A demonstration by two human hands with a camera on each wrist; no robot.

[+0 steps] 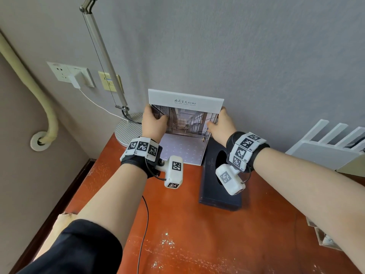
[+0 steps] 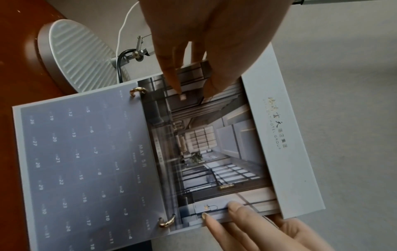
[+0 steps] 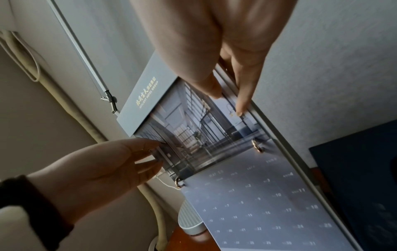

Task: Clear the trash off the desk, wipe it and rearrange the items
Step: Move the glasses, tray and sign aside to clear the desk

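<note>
We hold the calendar (image 1: 185,123) upright at the far edge of the table (image 1: 177,224), against the wall, between the lamp base (image 1: 128,128) on the left and the dark box (image 1: 219,186) on the right. The left hand (image 1: 153,123) pinches the left edge of the picture page; the right hand (image 1: 220,123) pinches the right edge — both grips are closed on the calendar.

We judge it light but awkward: a stiff card backing carries loose pages on two gold rings (image 2: 137,91), and the lower translucent month sheet looks thin and glossy, so it may flap or crease. Take hold at the side edges, thumb in front and fingers behind, clamping backing and pages together — not by one sheet alone. Its foot touches the table, so it could slide forward if released carelessly.
</note>
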